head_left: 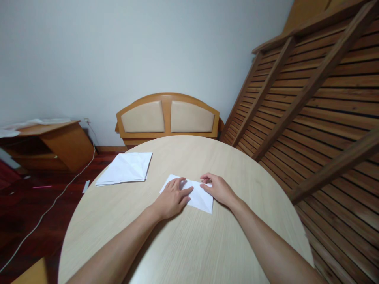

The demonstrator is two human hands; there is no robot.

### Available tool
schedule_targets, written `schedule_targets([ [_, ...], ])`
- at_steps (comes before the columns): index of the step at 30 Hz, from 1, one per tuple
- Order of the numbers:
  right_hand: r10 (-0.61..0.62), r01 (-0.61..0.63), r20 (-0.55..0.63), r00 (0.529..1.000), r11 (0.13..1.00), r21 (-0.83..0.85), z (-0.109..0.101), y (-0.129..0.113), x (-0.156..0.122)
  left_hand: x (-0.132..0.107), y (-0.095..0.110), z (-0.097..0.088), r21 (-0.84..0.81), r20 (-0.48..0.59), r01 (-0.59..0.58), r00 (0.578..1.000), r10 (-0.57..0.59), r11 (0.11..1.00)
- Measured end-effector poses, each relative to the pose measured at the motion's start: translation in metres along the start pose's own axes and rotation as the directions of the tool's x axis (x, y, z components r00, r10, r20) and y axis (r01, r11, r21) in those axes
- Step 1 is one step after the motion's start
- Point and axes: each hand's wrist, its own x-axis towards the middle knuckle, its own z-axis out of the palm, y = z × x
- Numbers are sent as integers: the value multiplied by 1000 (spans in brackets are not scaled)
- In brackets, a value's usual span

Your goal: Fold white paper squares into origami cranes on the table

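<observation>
A folded sheet of white paper (200, 198) lies on the round wooden table (237, 236) in front of me. My left hand (174, 198) rests on the paper's left half with its fingers spread, covering part of it. At the upper right edge of the same sheet, my right hand (217, 189) has its thumb and curled fingers closed on the paper. Part of that edge is hidden by the fingers. A stack of white paper sheets (126, 167) sits farther back on the left of the table.
Behind the table stands a headboard (167, 116) with cream panels. A slatted wooden frame (319, 90) leans along the right side. On the left are a low wooden cabinet (65, 144) and a white cable (59, 197) crossing the dark red floor.
</observation>
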Motion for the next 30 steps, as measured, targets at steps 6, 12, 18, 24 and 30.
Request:
schedule_targets([
  [6, 9, -22, 146, 989, 996, 87, -5, -2, -2, 2, -17, -4, -19, -21, -65, 998, 64, 998],
  [12, -219, 231, 172, 960, 972, -50, -7, -8, -3, -1, -20, 1, -96, -48, -129, 991, 125, 987],
  [18, -250, 287, 265, 931, 952, -108, -7, -5, -7, 3, -16, -5, -149, -94, -189, 980, 176, 971],
  [24, -196, 238, 233, 952, 957, -165, -11, 1, -6, 1, -9, -15, -178, 4, -200, 979, 203, 964],
  [30, -178, 216, 223, 959, 963, -161, -11, 1, -6, -1, -11, -12, -218, 23, -166, 984, 175, 962],
])
